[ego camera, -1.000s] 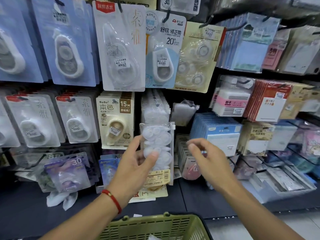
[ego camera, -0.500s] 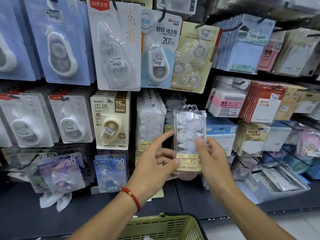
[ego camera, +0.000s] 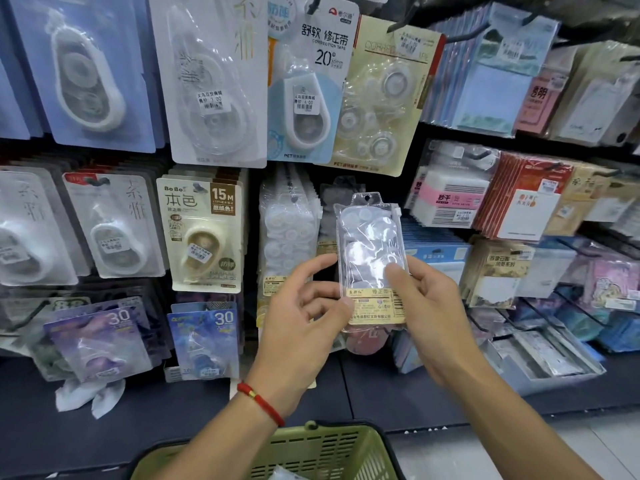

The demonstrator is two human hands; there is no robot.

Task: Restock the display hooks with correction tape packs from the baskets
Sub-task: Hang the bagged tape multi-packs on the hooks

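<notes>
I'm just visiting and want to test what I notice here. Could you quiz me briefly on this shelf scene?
1. True or false: both hands hold the clear correction tape pack.
2. Which wrist wears the red bracelet? A) left B) right
3. Fill in: the basket below the arms is ____ in colour.

Key:
1. True: the left hand and the right hand both pinch the pack near its yellow label.
2. A.
3. Green.
</notes>
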